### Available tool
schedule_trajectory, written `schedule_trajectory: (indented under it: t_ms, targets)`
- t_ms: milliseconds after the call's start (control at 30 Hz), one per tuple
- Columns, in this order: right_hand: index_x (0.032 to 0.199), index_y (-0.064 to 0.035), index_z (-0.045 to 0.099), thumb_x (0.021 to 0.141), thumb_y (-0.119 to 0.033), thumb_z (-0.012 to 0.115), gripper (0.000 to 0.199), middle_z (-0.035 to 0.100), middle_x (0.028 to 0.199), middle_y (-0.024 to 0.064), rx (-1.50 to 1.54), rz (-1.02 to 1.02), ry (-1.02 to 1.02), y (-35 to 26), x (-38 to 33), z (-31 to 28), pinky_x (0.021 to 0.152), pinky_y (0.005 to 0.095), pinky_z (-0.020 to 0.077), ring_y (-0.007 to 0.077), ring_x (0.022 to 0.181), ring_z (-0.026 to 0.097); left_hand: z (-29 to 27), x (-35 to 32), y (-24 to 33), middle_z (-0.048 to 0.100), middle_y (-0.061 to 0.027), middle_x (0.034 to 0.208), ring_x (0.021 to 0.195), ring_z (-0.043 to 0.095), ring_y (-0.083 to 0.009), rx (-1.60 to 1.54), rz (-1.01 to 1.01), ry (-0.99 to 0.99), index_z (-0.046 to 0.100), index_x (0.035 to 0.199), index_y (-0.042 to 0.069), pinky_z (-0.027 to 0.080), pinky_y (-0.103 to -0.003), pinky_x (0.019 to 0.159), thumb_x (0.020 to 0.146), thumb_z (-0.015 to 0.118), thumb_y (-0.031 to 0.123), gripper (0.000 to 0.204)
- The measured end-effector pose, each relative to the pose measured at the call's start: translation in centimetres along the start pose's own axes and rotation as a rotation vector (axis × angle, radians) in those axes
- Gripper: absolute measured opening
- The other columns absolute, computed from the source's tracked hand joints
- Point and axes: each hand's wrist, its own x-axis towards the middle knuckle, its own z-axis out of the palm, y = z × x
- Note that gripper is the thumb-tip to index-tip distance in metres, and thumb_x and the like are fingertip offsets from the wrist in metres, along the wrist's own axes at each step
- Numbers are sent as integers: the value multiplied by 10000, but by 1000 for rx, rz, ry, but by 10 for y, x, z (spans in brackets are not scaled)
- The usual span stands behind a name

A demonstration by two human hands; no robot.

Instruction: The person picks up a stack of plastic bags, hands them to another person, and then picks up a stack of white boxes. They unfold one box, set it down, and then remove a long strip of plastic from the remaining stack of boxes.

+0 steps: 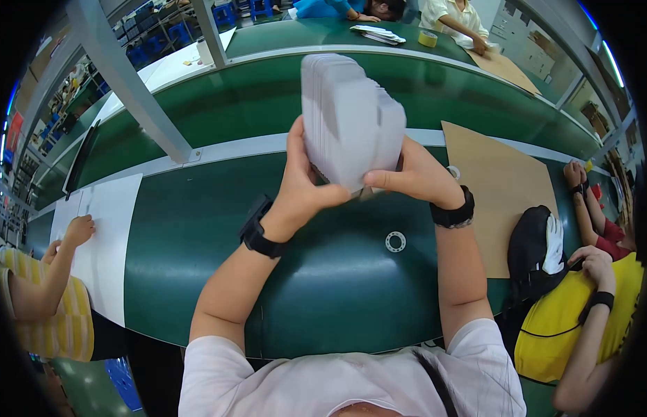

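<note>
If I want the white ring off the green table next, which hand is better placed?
Probably the right hand: the white ring lies between the forearms, nearer the right forearm than the left forearm. Neither is free, though: the left hand shares the grip on the white stack.

Long workbenches (green-topped) mark a workshop.

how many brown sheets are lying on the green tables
2: one brown sheet on the near table, right of the right hand gripping the white stack; another on the far table, by a co-worker's hand. Others may be hidden.
</note>
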Motion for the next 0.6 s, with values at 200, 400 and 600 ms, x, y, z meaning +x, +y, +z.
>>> schedule_trajectory:
  t_ms: [200, 400, 600]
  targets:
    - [1123, 44, 569, 748, -336, 772, 571, 651, 940, 108, -347, 209, 46, -16, -1, -3, 746, 285, 508, 152, 832, 621, -2, 1, -10, 365, -158, 1355, 1281, 368, -284, -397, -428, -86, 156, 1425, 21, 278, -402, 1079, 607, 755, 200, 1029]
    - [1210, 30, 543, 816, -309, 706, 544, 662, 892, 88, -286, 370, 4, -16, 3, -6, 603, 239, 499, 105, 744, 613, 2, 3, -6, 406, -172, 1304, 1225, 422, -267, -269, -441, 64, 202, 1380, -25, 336, -391, 1041, 690, 778, 283, 951]
    - [1267, 10, 502, 878, -255, 645, 492, 646, 994, 89, -267, 107, 261, -7, -2, 0, 602, 216, 465, 91, 790, 592, 5, 4, -3, 441, -163, 1254, 1151, 488, -264, -330, -371, 123, 190, 1373, -24, 434, -378, 948, 700, 771, 215, 920]
